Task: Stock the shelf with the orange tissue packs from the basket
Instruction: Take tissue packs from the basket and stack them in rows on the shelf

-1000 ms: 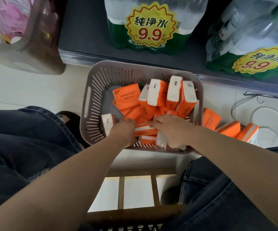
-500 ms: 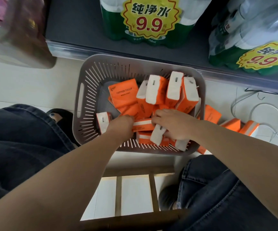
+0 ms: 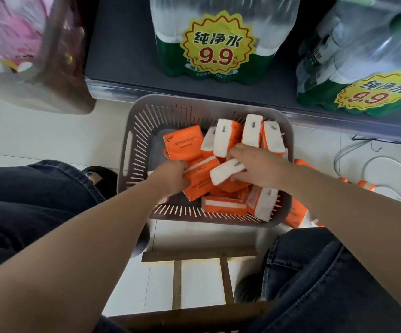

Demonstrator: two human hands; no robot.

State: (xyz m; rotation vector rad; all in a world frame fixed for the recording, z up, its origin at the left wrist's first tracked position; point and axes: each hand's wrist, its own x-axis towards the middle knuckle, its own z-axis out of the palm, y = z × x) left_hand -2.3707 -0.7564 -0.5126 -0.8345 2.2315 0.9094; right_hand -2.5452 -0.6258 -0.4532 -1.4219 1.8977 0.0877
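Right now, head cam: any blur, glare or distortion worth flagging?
Head view: centre sharp, COTTON TISSUE pack print and 9.9 price sticker legible; pink goods top left and the right water pack smeared by blur; shelf lip tilted, slightly bowed by the wide lens; light soft and even, no hard glare.

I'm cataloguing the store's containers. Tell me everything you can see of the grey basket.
The grey basket looks like plastic: rectangular, rounded corners, slotted walls, a handle slot in its left wall. It sits upright on the pale floor before the shelf, holding jumbled orange tissue packs. The left hand and right hand reach in, each gripping a pack.
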